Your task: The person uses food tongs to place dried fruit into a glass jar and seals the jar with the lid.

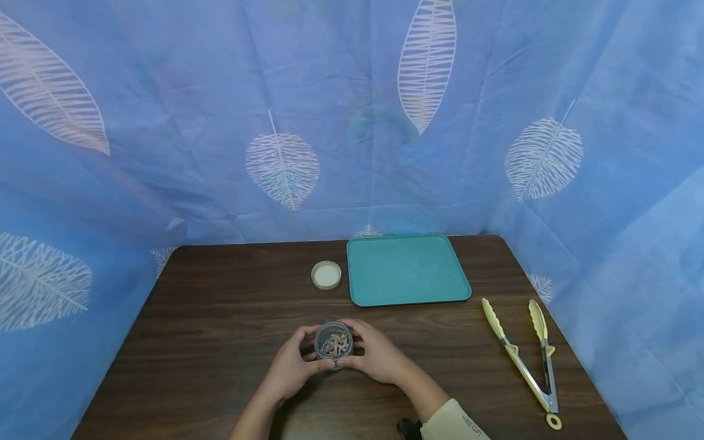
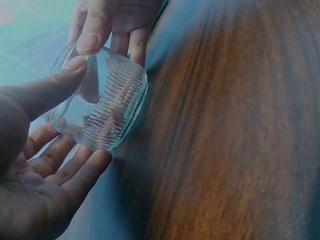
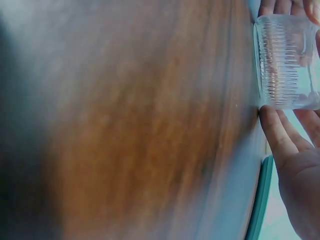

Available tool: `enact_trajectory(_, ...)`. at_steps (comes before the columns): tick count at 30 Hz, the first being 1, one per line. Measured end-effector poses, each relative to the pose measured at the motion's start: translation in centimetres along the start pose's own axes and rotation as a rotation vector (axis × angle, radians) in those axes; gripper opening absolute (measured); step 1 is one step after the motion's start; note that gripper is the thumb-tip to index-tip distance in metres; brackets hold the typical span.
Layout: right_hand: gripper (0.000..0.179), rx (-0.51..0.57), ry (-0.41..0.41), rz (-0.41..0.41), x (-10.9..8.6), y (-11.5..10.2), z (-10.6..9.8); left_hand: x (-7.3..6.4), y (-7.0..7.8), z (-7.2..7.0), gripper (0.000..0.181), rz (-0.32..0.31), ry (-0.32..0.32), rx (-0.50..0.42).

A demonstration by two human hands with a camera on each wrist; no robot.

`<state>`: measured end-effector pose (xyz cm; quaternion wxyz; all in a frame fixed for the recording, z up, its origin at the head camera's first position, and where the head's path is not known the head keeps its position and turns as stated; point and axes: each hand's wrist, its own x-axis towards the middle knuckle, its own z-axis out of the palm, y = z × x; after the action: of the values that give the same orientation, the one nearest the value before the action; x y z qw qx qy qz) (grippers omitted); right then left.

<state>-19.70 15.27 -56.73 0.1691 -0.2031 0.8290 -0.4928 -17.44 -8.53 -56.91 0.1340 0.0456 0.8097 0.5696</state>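
Observation:
An open glass jar [image 1: 334, 343] stands upright near the front middle of the table, with small brownish pieces lying at its bottom. My left hand [image 1: 291, 365] grips it from the left, thumb at the near side and fingers round the far side. From the right, my right hand [image 1: 378, 354] holds the same jar in a matching way, the two thumbs almost meeting in front. Vertical ribs on the lower wall of the jar [image 2: 112, 102] show in the left wrist view. In the right wrist view the fingertips of my right hand [image 3: 295, 162] lie along its side.
A round, pale-centred lid [image 1: 326, 275] lies beyond the jar. To its right is a teal rectangular tray [image 1: 408, 269] at the table's back edge. Tongs [image 1: 525, 366] with pale yellow tips lie spread on the right. A blue leaf-patterned cloth [image 1: 341, 165] hangs behind the dark wooden table [image 1: 220, 318].

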Motion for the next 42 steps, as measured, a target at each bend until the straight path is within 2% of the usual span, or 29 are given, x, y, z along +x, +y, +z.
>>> enact_trajectory(13,0.081,-0.009,-0.016,0.046,0.1,-0.1,-0.1,0.3,-0.1,-0.4,0.087,0.030,-0.038,0.102)
enact_trajectory(16,0.081,-0.012,-0.012,0.048,0.0,0.0,-0.1,0.5,0.0,-0.8,0.090,0.043,-0.090,0.092)
enact_trajectory(22,0.080,-0.012,-0.003,0.055,-0.2,0.1,-0.1,1.0,-0.2,-2.4,0.089,0.055,-0.258,0.007)
enact_trajectory(26,0.081,-0.005,-0.009,0.062,-0.2,0.1,0.0,1.7,-0.6,-3.7,0.084,0.052,-0.313,-0.011)
enact_trajectory(30,0.082,0.005,-0.011,0.076,-0.1,0.2,0.1,2.8,-0.7,-4.6,0.079,0.062,-0.290,0.012)
enact_trajectory(34,0.081,0.009,-0.010,0.080,-0.1,0.3,0.1,4.4,-0.7,-5.1,0.076,0.072,-0.218,0.040)
enact_trajectory(42,0.082,0.017,0.000,0.084,-0.1,0.3,0.0,7.9,-0.4,-4.7,0.081,0.079,-0.100,0.099)
